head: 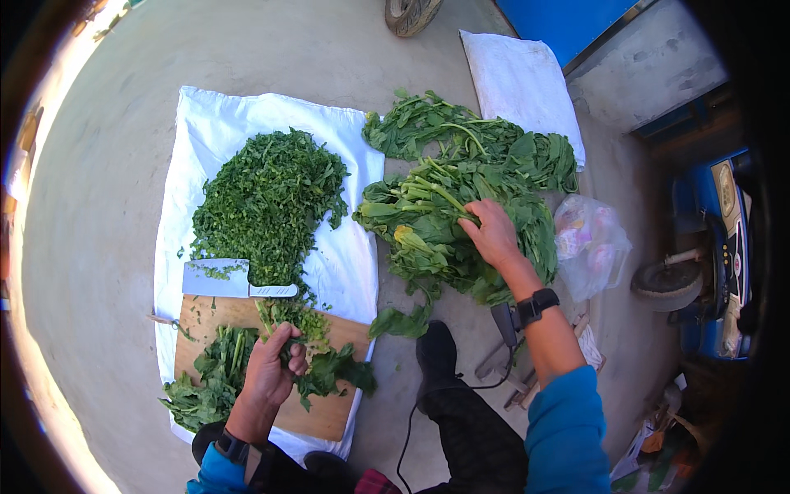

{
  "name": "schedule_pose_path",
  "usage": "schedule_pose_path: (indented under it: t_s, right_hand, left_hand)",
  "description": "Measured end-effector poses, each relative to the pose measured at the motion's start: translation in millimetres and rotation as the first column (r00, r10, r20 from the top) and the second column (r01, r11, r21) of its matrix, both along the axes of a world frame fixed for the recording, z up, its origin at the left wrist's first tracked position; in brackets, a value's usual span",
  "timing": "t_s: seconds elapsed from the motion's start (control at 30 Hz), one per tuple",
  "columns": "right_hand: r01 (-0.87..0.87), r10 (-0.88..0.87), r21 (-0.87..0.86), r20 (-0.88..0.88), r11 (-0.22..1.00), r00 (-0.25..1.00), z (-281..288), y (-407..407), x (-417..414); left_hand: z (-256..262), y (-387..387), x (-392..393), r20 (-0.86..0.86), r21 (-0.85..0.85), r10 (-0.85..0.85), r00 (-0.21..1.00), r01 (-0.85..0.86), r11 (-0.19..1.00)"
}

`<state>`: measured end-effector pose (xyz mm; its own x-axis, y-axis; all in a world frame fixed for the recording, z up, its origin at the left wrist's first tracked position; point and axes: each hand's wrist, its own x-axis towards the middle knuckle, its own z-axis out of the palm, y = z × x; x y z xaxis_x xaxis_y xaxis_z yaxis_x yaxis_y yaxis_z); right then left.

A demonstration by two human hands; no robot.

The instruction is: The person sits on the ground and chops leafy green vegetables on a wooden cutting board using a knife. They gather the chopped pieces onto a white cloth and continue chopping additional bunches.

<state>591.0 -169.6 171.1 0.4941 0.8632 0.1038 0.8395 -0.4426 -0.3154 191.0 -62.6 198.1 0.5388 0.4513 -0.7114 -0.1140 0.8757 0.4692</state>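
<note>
My left hand (274,364) is closed around a small bunch of green leafy stalks (264,315) above the wooden cutting board (321,417). A cleaver (216,279) with a pale handle lies flat at the board's far edge, bits of chopped greens on its blade. Beyond it rises a large heap of chopped greens (265,197) on a white woven sack (333,259). More uncut leaves (210,383) rest on the board's left side. My right hand (490,231) reaches into a pile of whole leafy greens (426,247), its fingers at the stems; whether it grips any is unclear.
A second pile of greens (444,133) lies farther back, against a white sack (518,80). At right are a clear plastic bag (589,247) with things inside, a low wooden stool (524,383) and a wheeled blue vehicle (710,272). A black cable (457,388) crosses my leg.
</note>
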Motion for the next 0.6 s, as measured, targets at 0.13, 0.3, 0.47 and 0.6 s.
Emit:
schedule_pose_path:
  t_s: [0.13,0.3,0.47,0.6]
  right_hand:
    - [-0.021,0.042,0.308,-0.062,0.951,0.997,60,-15,-19]
    - [-0.253,0.272,0.270,-0.034,0.929,0.962,149,-17,-75]
    - [-0.351,0.329,0.185,-0.848,0.918,0.415,144,17,-141]
    - [-0.470,0.179,0.098,-0.975,0.877,0.132,90,47,-199]
  left_hand:
    - [5,0,0,0.000,0.007,0.003,1.000,-0.003,1.000]
    - [13,1,2,0.245,0.153,-0.091,0.965,0.054,0.987]
    - [19,6,-2,0.260,0.196,-0.050,0.964,-0.002,0.981]
    - [22,7,-8,0.212,0.276,-0.101,0.972,0.040,0.960]
